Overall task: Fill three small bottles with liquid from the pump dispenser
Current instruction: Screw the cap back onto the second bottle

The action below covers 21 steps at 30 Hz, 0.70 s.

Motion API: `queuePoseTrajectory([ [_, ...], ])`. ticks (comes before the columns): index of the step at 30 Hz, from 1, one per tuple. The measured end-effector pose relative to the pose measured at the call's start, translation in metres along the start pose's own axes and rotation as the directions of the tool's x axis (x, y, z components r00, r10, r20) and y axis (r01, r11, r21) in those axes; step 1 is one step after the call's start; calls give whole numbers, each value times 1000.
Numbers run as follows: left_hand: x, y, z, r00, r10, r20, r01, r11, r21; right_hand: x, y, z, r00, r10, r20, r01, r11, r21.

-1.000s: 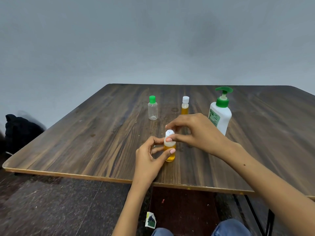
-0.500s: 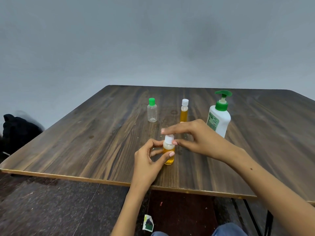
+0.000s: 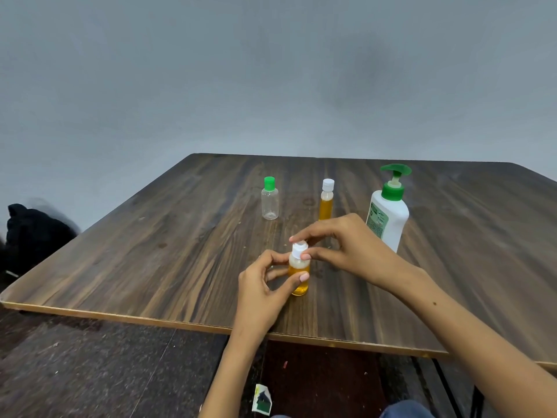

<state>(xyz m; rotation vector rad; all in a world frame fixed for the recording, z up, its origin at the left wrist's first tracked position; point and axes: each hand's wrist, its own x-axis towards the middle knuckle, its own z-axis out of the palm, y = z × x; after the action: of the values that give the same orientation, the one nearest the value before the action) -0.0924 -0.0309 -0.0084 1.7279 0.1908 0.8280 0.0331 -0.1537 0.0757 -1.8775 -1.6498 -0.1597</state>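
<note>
Small bottle of amber liquid sits near the surface's front edge, left hand clamped round it, right hand pinching its white cap. Looks like capping; next up, probably the empty green-capped bottle.

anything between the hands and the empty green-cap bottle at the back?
Nothing visible. The empty green-cap bottle stands alone on the table, with bare wood between it and the left hand. Both hands are busy though: the left hand holds the near bottle, and the right hand is on its white cap.
</note>
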Motion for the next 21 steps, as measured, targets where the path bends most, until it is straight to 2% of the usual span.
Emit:
queuePoseTrajectory([
  [6,0,3,0,1000,-2,13,2,1000,-11,2,-1,0,999,-27,35,27,1000,2],
  [9,0,3,0,999,36,33,-38,998,58,1,-1,1,998,-36,60,34,999,36],
  [13,0,0,0,996,84,44,-89,987,134,0,-1,2,999,-1,45,-4,995,102],
  [21,0,2,0,996,90,-1,-88,977,192,-1,-2,5,997,72,-3,-70,973,222],
])
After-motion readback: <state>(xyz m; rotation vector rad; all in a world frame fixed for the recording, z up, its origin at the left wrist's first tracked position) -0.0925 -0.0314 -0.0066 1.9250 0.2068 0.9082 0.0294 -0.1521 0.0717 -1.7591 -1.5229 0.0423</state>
